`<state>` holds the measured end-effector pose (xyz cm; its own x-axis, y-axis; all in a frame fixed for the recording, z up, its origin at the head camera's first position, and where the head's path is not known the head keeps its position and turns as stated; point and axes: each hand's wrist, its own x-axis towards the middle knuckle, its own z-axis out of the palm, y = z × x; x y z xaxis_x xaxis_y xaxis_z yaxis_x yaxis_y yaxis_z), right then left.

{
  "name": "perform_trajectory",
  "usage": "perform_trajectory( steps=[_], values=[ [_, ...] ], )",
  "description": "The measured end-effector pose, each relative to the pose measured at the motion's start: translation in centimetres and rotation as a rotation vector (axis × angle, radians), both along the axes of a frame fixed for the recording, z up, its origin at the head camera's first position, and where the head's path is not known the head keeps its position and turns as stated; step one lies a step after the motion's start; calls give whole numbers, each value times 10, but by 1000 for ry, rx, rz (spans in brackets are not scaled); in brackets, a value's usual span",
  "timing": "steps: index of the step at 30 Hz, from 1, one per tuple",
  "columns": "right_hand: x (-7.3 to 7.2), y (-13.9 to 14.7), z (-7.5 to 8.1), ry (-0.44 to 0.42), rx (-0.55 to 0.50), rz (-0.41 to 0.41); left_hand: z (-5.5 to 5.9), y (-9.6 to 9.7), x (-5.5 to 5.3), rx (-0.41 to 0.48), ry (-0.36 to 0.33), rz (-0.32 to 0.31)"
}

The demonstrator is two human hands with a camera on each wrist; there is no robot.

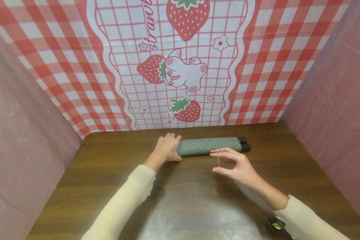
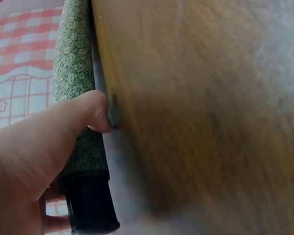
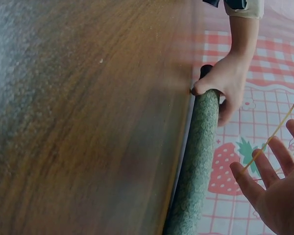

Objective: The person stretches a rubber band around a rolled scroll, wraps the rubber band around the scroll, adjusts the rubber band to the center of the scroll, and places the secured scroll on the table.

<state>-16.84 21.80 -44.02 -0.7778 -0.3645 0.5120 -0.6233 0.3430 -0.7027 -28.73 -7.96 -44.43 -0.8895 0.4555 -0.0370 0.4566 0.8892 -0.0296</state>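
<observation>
A rolled scroll [image 1: 208,146] in green patterned fabric lies across the far part of the table, two dark rod ends [image 1: 244,147] jutting from its right end. My left hand [image 1: 167,148] grips its left end. In the left wrist view, the thumb [image 2: 90,110] lies over the green fabric [image 2: 72,54] near a black rod end [image 2: 92,203]. Just in front of the scroll's right part is my right hand [image 1: 238,166], fingers spread from the thumb. A thin yellow rubber band [image 1: 218,162] is stretched around them; the right wrist view shows the band [image 3: 277,132] across the spread fingers.
The brown wooden table [image 1: 192,210] meets a strawberry-print checked cloth [image 1: 258,66] at the back. Pink cloth walls [image 1: 333,100] rise on both sides. A dark wrist device [image 1: 274,226] sits at the right sleeve.
</observation>
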Motion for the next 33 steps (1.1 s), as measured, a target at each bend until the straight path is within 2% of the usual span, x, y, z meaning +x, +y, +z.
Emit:
perform_trajectory(
  steps=[7,16,20,29,33],
  values=[
    [1,1,-1,-20,12,-4,-1,-2,3,-8,6,40],
    [0,0,-2,-17,12,2,-5,-6,2,-27,97,30],
    [-1,0,-2,-2,6,7,-4,-6,4,-25,117,36],
    [0,0,-2,3,-2,10,-6,-13,4,52,75,63],
    [0,-1,-1,10,-19,15,-4,-17,4,62,84,74]
  ],
)
